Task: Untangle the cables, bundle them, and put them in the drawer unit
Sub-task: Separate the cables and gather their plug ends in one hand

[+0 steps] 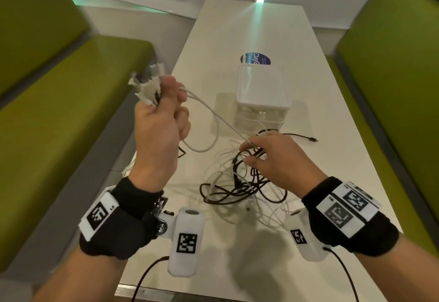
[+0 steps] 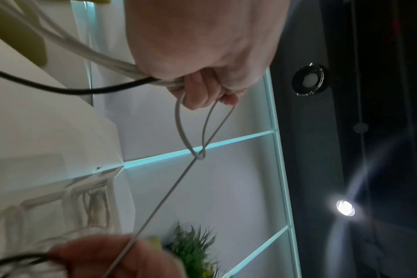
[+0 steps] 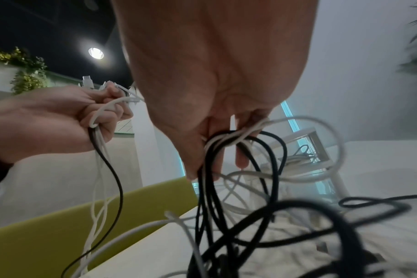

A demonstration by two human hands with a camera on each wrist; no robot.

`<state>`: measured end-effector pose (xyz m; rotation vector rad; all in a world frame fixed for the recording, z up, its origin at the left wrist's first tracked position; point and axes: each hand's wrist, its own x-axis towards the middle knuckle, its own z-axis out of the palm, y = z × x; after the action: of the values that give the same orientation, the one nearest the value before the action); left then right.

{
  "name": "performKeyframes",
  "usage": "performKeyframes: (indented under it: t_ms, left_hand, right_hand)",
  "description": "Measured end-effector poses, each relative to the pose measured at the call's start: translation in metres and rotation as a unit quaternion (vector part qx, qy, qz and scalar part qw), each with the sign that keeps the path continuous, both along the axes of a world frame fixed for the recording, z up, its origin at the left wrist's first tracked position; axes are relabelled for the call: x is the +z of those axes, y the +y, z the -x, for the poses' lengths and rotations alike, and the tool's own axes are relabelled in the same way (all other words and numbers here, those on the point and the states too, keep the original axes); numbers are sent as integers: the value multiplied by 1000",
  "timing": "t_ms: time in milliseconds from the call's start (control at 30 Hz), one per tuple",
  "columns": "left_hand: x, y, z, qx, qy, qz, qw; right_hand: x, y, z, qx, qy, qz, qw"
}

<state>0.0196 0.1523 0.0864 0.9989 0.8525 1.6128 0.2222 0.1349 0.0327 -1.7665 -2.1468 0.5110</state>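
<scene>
A tangle of black and white cables (image 1: 240, 183) lies on the white table (image 1: 332, 135). My left hand (image 1: 164, 109) is raised at the table's left edge and grips a bunch of white plug ends (image 1: 146, 86) with several cable strands (image 3: 100, 143) hanging below the fist. One white cable (image 1: 221, 121) runs taut from it to my right hand (image 1: 263, 154), which pinches white and black loops (image 3: 226, 143) just above the pile. The clear drawer unit (image 1: 262, 95) stands behind the pile, with white cable inside it.
Green benches (image 1: 59, 121) flank the table on both sides, the right bench (image 1: 392, 76) close to the table edge. A blue round sticker (image 1: 255, 59) lies behind the drawer unit. A black cable end (image 1: 311, 139) trails to the right of the unit.
</scene>
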Motion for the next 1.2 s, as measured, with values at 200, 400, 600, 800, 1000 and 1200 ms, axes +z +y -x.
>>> performKeyframes:
  t_ms: [200,400,600,800,1000,1200]
  left_hand:
    - [-7,9,6,17,90,-16,996]
    - [-20,-2,0,51,218,-85,971]
    - [-38,-18,-28,-161,335,-193,908]
    - [-69,-12,-33,-81,635,-171,749]
    - [-49,-9,-17,-2,592,-190,783]
    - [-34,-1,-9,66,458,-188,866]
  right_hand:
    - [-4,-4,-1,-13,-7,12,1000]
    - [-3,-9,1,-25,-138,8,990]
    - [-2,-8,12,-44,-187,31,981]
    - [-3,-23,11,-10,-154,-61,986]
    - [-11,-22,3,-23,-21,-74,997]
    - [3,-16,7,-26,78,-27,996]
